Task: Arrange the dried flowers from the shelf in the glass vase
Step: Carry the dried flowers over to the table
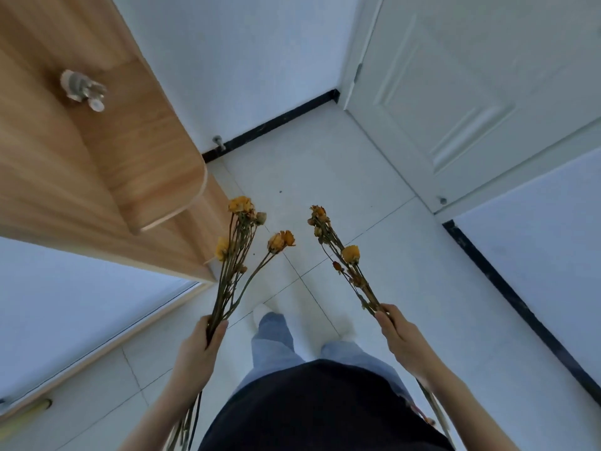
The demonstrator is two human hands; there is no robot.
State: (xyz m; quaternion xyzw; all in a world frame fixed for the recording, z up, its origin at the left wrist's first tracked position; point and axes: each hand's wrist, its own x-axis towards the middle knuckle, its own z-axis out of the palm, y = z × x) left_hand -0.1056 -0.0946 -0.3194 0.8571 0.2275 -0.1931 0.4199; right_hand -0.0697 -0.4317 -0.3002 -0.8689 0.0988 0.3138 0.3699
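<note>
Two bunches of dried flowers, one gripped in left hand, other in right hand, held apart.

flower stems cut off at bottom edge; shelf ornament blurred.

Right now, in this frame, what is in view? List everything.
left dried flower bunch: one, yellow-orange heads on brown stems, centre left
right dried flower bunch: one, same colours, thinner, centre right
wooden shelf unit: one, light brown, upper left
small figurine: one, grey, on the shelf
panelled door: one, white, upper right
skirting strip: two stretches, black, wall bases
floor tiles: several, white, underfoot
trouser legs: two, blue, bottom centre
left hand: grips left bunch's stems
right hand: grips right bunch's stems
</note>
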